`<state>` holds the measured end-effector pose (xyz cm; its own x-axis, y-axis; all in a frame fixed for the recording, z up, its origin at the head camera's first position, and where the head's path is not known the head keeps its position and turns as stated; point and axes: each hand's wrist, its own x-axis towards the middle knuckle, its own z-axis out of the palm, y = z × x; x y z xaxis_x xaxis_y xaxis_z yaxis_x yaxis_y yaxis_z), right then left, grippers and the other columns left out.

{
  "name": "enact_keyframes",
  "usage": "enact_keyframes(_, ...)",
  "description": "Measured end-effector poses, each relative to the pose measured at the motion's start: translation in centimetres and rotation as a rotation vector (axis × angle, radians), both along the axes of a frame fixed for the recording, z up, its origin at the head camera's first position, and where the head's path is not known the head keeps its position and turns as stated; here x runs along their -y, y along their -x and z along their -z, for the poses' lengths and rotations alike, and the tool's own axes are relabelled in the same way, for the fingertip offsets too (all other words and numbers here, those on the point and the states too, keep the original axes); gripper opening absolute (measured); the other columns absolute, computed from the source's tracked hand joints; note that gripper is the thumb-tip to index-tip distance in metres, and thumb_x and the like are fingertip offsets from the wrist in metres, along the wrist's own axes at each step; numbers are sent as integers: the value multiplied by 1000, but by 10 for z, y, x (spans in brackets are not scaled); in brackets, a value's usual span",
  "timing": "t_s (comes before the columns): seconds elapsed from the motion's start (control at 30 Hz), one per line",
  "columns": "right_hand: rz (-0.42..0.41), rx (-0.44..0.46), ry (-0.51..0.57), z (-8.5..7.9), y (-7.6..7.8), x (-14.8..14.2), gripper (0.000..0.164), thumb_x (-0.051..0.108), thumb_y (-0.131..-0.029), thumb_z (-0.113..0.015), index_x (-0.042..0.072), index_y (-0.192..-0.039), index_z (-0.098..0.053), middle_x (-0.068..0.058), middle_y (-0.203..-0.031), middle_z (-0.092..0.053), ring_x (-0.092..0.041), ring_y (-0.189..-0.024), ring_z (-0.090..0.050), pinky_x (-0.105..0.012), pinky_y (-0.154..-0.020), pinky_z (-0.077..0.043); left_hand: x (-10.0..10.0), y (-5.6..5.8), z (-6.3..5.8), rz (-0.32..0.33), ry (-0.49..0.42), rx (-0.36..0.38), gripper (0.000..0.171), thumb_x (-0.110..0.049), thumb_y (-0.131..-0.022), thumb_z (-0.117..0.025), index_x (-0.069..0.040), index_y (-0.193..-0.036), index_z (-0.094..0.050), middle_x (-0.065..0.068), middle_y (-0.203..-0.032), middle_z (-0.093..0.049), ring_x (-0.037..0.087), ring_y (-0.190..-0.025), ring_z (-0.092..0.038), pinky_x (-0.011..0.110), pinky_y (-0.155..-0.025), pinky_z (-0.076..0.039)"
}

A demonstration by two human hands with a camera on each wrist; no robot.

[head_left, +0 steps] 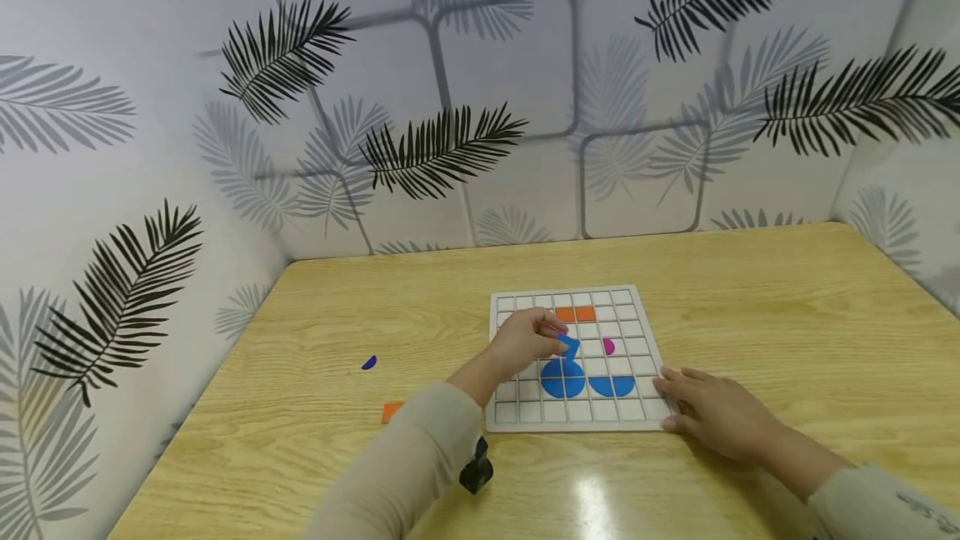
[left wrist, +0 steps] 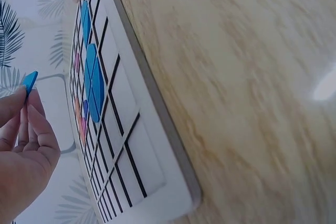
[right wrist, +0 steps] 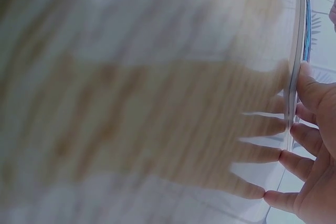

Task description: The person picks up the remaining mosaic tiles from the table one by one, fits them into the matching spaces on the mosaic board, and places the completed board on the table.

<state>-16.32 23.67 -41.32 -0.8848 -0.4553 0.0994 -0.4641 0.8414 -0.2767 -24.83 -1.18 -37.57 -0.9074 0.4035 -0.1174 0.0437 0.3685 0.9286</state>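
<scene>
A white grid board (head_left: 507,413) lies on the table. Over it my left hand (head_left: 525,337) pinches a small flat blue piece (head_left: 569,347) between thumb and fingers; in the left wrist view the blue piece (left wrist: 30,81) is held tilted, apart from the board. On the board, a blue round shape (head_left: 553,388) sits beside a blue half-round shape (head_left: 612,387). Farther up are a pink half-round piece (head_left: 608,347) and orange pieces (head_left: 565,314). My right hand (head_left: 720,415) touches the board's right edge, fingers extended, as the right wrist view also shows.
Left of the board, a dark blue half-round piece (head_left: 369,362) and an orange piece (head_left: 392,412) lie on the wooden table (head_left: 315,323); my left sleeve partly covers the orange one. A leaf-patterned wall (head_left: 525,182) stands behind the table. A black device (head_left: 477,469) is at my left wrist.
</scene>
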Motion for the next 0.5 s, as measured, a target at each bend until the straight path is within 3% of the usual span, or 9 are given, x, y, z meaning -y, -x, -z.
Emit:
enact_keyframes(0.3, 1, -16, 5, 0, -1, -1, 51, 34, -77, -60, 3, -117, -53, -19, -121, -46, -42, -107, -42, -54, -81, -33, -17, 6, 7, 21, 86, -54, 12, -2, -78, -61, -5, -89, -61, 2, -83, -54, 11, -74, -52, 22, -66, -46)
enact_keyframes(0.5, 2, -19, 6, 0, 0, -1, 50, 33, -77, -60, 3, -116, -53, -19, -121, -46, -41, -107, -42, -54, -81, -34, -26, 7, 8, 86, 224, -129, 12, -3, -80, -60, -7, -90, -62, -3, -83, -56, 9, -78, -51, 20, -64, -43)
